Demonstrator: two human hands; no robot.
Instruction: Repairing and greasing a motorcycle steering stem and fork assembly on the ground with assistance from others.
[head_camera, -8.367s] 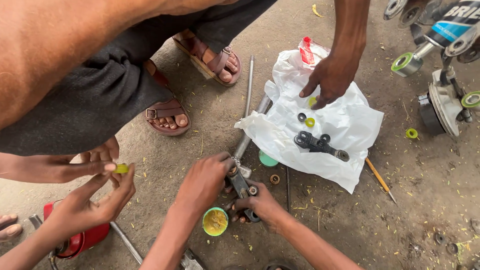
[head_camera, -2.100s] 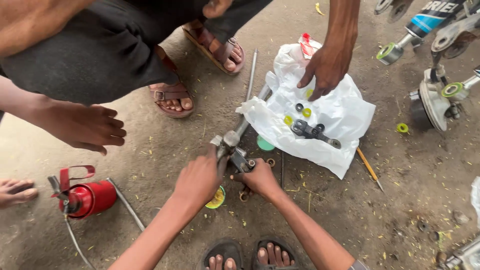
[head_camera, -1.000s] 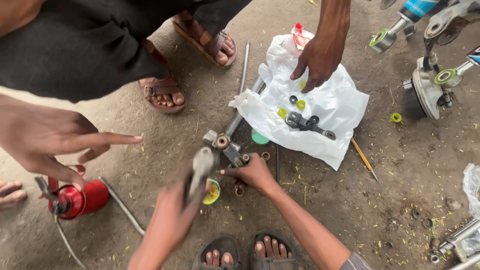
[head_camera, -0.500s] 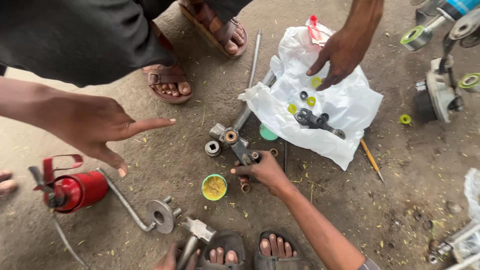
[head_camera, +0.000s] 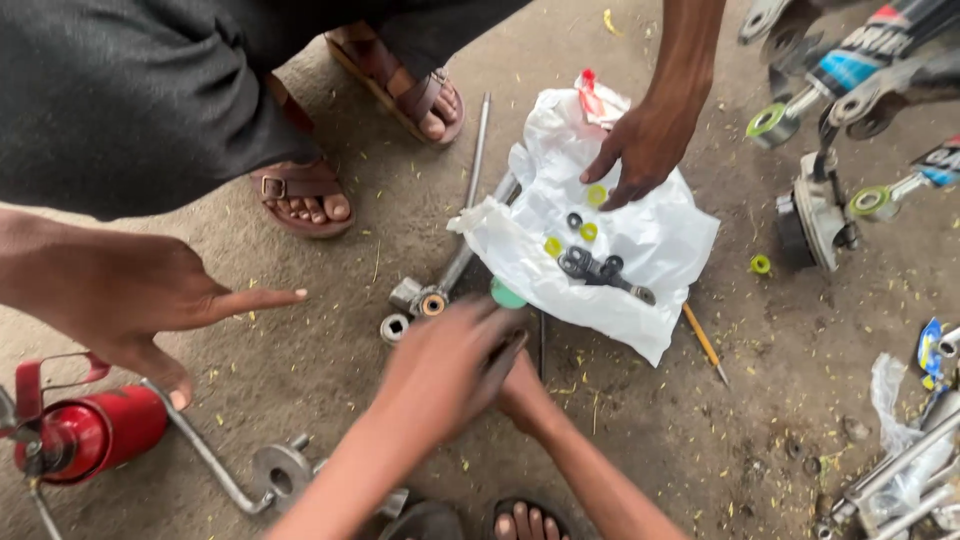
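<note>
Two hands meet over small metal parts on the dirt floor, just below the white plastic bag (head_camera: 640, 240).

The left hand (head_camera: 445, 365) is blurred and lies across the right hand (head_camera: 522, 385), covering most of it — whether either grip is closed on anything cannot be told. They sit just below the bag's near corner, where a green cap (head_camera: 505, 294) peeks out. To the bag's left lie a steel socket (head_camera: 394, 327) and a metal rod (head_camera: 455, 262) with a fitted end, likely kept close for reach. On the bag, yellow washers (head_camera: 553, 246) and a dark bracket (head_camera: 592, 268) rest, seemingly to keep them out of the grit. Another person's hand (head_camera: 640, 150) presses the bag's top; another's hand (head_camera: 140, 300) points from far left, above a red canister (head_camera: 85, 435) — partly cut off.
</note>
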